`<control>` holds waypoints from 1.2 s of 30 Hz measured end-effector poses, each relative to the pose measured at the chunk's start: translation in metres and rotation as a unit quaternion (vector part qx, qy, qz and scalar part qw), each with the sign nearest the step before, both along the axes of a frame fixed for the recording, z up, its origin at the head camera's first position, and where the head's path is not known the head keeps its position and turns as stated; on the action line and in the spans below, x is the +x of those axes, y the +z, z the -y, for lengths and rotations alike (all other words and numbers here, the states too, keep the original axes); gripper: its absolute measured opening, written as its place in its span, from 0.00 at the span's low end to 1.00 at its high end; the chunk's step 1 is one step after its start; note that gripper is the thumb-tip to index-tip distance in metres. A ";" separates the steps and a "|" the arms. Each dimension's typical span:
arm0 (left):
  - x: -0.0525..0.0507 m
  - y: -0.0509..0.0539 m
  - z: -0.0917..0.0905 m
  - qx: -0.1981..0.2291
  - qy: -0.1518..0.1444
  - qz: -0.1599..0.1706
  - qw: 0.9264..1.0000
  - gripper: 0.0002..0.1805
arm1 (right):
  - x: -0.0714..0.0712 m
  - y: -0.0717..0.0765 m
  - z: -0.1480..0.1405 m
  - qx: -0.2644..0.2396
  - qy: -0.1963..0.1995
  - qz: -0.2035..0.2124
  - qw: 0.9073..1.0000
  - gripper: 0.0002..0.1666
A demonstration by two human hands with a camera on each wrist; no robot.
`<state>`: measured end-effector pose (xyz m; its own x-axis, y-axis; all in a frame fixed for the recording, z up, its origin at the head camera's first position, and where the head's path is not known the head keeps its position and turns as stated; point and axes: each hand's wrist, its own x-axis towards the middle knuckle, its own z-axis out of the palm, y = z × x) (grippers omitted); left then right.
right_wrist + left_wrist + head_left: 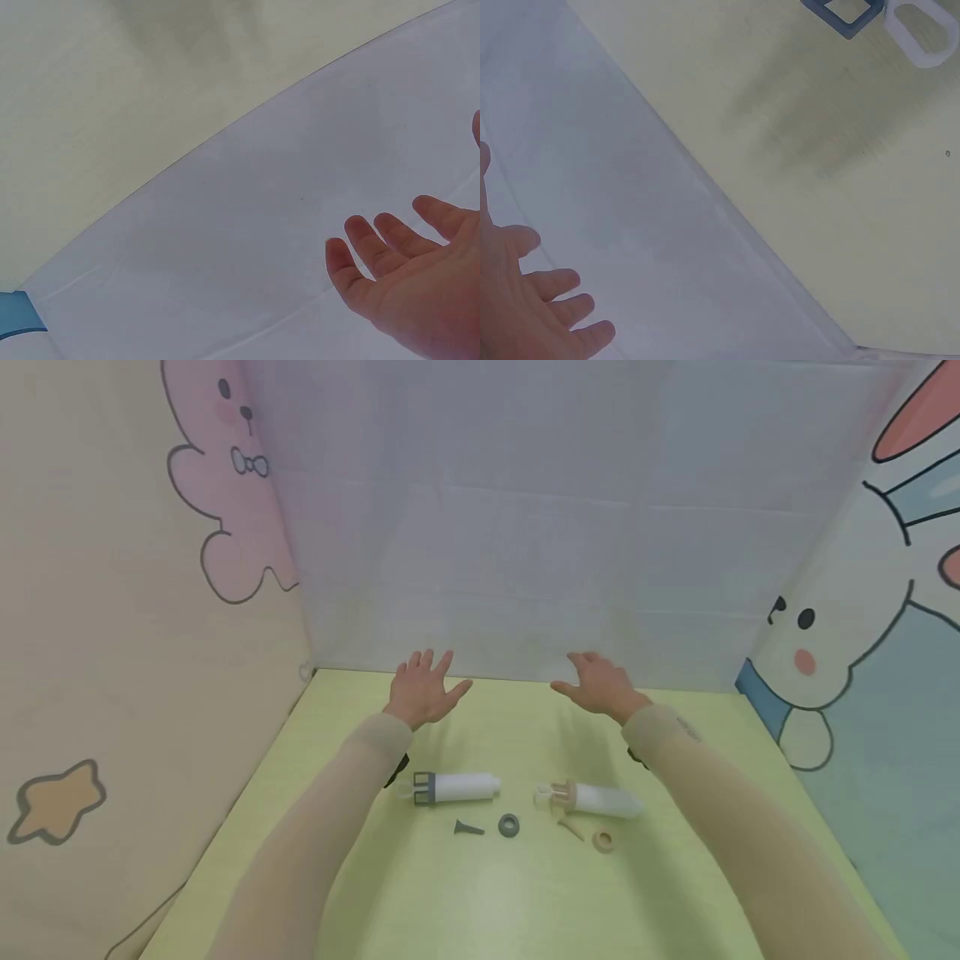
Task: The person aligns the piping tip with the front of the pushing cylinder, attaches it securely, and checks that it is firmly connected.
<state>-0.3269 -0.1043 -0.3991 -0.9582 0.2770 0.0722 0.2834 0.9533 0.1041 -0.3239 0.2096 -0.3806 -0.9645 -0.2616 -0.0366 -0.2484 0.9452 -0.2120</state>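
Note:
Above the far part of the table, my left hand point(422, 692) spreads its fingers and holds nothing. My right hand point(597, 685) hovers to its right, fingers extended, also holding nothing. Nearer to me lies a white syringe-like tube with a grey handle frame point(457, 787); its grey loop point(849, 13) and white pull ring point(924, 31) show in the left wrist view. Beside it lies a similar tube with a tan collar point(600, 799). In front are a grey tapered nozzle point(469, 828), a grey ring point(509, 825), a thin tan piece point(572, 830) and a tan ring point(603, 841).
The pale yellow-green table point(480, 893) is bordered by a whitish curtain point(510, 527) at the back. Cloth walls with cartoon figures, a pink bear point(225, 510) on the left and a white rabbit point(840, 627) on the right, stand at the sides.

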 end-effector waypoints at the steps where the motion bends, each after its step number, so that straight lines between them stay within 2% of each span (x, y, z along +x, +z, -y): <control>1: 0.001 -0.001 0.000 0.001 -0.003 -0.003 1.000 0.43 | 0.002 -0.001 0.001 0.003 0.006 -0.005 1.000 0.45; 10: 0.017 -0.016 -0.003 0.023 -0.038 -0.011 0.999 0.42 | 0.029 -0.008 0.021 -0.016 0.074 -0.052 0.996 0.33; 14: 0.025 -0.019 -0.007 0.037 -0.059 -0.030 0.997 0.42 | 0.039 -0.014 0.031 -0.014 0.094 -0.069 0.993 0.34; 18: 0.035 -0.026 -0.012 0.052 -0.075 -0.047 0.995 0.42 | 0.054 -0.021 0.039 -0.012 0.110 -0.065 0.992 0.36; 24: 0.062 -0.036 -0.015 0.098 -0.110 -0.060 0.987 0.38 | 0.080 -0.031 0.053 -0.029 0.140 -0.047 0.989 0.36; 31: 0.098 -0.050 -0.016 0.156 -0.146 -0.099 0.972 0.31 | 0.098 -0.055 0.062 -0.042 0.156 -0.023 0.987 0.33; 36: 0.119 -0.060 -0.015 0.142 -0.137 -0.084 0.977 0.25 | 0.107 -0.071 0.069 -0.059 0.173 -0.004 0.983 0.30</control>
